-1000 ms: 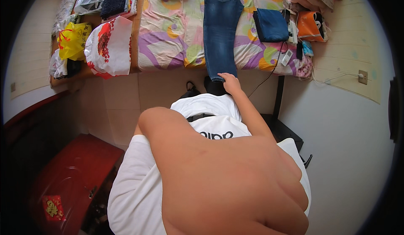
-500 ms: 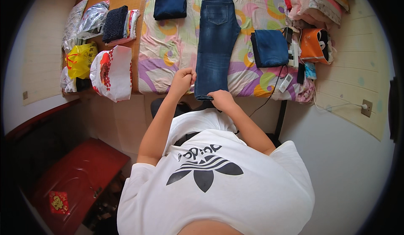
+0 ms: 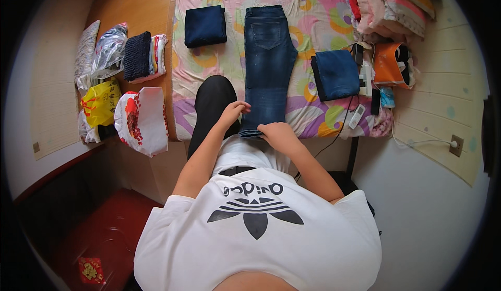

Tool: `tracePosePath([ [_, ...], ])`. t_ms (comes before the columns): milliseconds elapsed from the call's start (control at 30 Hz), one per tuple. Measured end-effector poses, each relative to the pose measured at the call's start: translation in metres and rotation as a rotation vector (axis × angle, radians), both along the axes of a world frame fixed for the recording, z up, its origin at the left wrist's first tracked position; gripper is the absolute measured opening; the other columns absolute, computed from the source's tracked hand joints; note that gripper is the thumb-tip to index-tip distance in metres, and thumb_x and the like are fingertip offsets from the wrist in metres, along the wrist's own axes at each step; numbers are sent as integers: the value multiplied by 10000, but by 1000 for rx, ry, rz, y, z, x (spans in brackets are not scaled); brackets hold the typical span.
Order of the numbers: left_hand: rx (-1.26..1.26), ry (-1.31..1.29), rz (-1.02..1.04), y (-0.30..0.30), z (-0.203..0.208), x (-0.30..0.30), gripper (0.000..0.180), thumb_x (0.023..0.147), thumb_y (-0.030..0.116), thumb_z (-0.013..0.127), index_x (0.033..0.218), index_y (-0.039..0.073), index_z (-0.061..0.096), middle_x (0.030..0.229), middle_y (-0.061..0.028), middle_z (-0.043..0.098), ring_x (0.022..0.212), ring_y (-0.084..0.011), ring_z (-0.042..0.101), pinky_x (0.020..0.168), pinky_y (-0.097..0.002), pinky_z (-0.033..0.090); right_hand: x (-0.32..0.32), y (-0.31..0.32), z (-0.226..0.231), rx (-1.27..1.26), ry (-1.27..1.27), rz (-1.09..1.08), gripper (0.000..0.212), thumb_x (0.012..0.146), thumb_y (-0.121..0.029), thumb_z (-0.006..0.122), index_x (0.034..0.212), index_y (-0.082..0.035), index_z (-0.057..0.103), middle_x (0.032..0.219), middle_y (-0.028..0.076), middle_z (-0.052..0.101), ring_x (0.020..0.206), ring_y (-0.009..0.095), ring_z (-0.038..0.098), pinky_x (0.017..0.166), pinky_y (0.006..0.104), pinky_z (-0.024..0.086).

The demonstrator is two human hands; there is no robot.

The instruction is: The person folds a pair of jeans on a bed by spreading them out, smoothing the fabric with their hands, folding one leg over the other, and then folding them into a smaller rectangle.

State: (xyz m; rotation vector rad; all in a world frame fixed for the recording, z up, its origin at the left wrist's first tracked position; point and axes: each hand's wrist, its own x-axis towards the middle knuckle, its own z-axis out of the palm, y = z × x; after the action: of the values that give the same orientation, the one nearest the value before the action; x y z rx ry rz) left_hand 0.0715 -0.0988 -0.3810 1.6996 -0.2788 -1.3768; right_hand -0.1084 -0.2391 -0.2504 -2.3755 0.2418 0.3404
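A pair of blue jeans (image 3: 267, 67) lies lengthwise on the patterned sheet, folded so one leg is over the other, waistband at the far end. My right hand (image 3: 279, 136) is closed on the hem at the near end, thumb on top. Beside the left edge of the lower leg is my left hand (image 3: 235, 114), its fingers loosely apart and pointing right, with nothing seen in them. A dark blue folded garment (image 3: 205, 26) rests to the far left of the jeans. On their right sits a stack of folded denim (image 3: 337, 74).
My black-clad knee (image 3: 214, 98) is up against the bed edge. Bags, including a yellow bag (image 3: 102, 102) and a white-and-red bag (image 3: 143, 121), stand at left beside folded knitwear (image 3: 138, 56). At right are an orange bag (image 3: 390, 64), a power strip (image 3: 365, 77), cords and piled bedding (image 3: 383, 9).
My left knee has come up onto the bed edge. The left hand has loosened from a fist, while the right still grips the hem. The whole view has shifted, so the bed appears lower.
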Motion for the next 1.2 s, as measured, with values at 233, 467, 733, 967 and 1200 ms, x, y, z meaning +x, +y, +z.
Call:
tracePosePath([
  [233, -236, 32, -272, -57, -149, 90, 398, 905, 29, 430, 1282, -6, 554, 1255, -121, 594, 1199, -204, 534, 1042, -325, 387, 45, -9, 44, 198, 62, -256, 148, 794, -156, 658, 924, -87, 635, 820, 107, 662, 784, 318, 633, 686, 412, 493],
  [467, -134, 522, -429, -119, -239, 73, 509, 1022, 366, 351, 1329, -6, 514, 1340, -149, 544, 1283, -232, 473, 1107, -328, 307, 85, -50, 51, 125, 25, -340, 294, 645, -33, 698, 937, -48, 664, 911, 82, 690, 856, 261, 665, 869, 390, 523],
  [733, -93, 378, -229, -82, -267, 64, 704, 1006, 538, 287, 1206, -63, 593, 1159, -190, 648, 1153, -238, 580, 1035, -319, 383, 161, -102, 52, -333, -7, -274, 308, 612, 20, 665, 910, -42, 621, 912, 88, 627, 891, 300, 603, 899, 449, 457],
  [967, 4, 542, 125, -84, -251, 91, 800, 970, 644, 224, 1171, -14, 632, 1136, -101, 657, 1084, -172, 571, 1012, -269, 351, 244, -173, -2, -735, -253, -333, 221, 811, -27, 625, 1031, -20, 604, 962, 142, 594, 936, 333, 552, 842, 376, 420],
  [1200, 29, 394, 203, -92, -260, 108, 826, 974, 615, 300, 1456, -55, 278, 1503, -142, 341, 1391, -230, 314, 1148, -302, 169, 361, -276, -172, -899, -733, -419, 181, 895, -157, 579, 1060, -141, 652, 1030, 61, 646, 983, 285, 590, 839, 375, 448],
])
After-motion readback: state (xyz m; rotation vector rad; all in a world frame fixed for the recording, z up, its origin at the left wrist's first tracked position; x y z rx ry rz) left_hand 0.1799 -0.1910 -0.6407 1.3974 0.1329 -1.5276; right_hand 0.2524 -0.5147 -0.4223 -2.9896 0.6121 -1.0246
